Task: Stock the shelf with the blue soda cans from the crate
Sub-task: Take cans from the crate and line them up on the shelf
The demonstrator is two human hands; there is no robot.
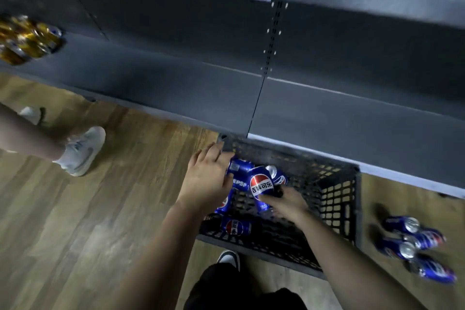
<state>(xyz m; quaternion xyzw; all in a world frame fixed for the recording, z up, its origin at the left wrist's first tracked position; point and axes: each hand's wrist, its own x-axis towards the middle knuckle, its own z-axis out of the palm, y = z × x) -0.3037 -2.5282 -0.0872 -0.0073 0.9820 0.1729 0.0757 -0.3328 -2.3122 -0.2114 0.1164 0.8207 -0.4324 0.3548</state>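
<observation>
A dark plastic crate (pixel 337 199) stands on the wooden floor against the foot of the grey shelf (pixel 176 83). Several blue soda cans lie inside it. My left hand (pixel 208 178) reaches into the crate's left side, its fingers curled over a blue can (pixel 239 168). My right hand (pixel 284 205) grips another blue can (pixel 261 186) from below, its red, white and blue logo facing up. One loose can (pixel 236 227) lies near the crate's front wall.
Several blue cans (pixel 415 246) lie on the floor to the right of the crate. Gold cans (pixel 27 38) sit at the shelf's far left. Another person's leg and white shoe (pixel 80 151) stand at the left. My own shoe (pixel 229 259) is in front of the crate.
</observation>
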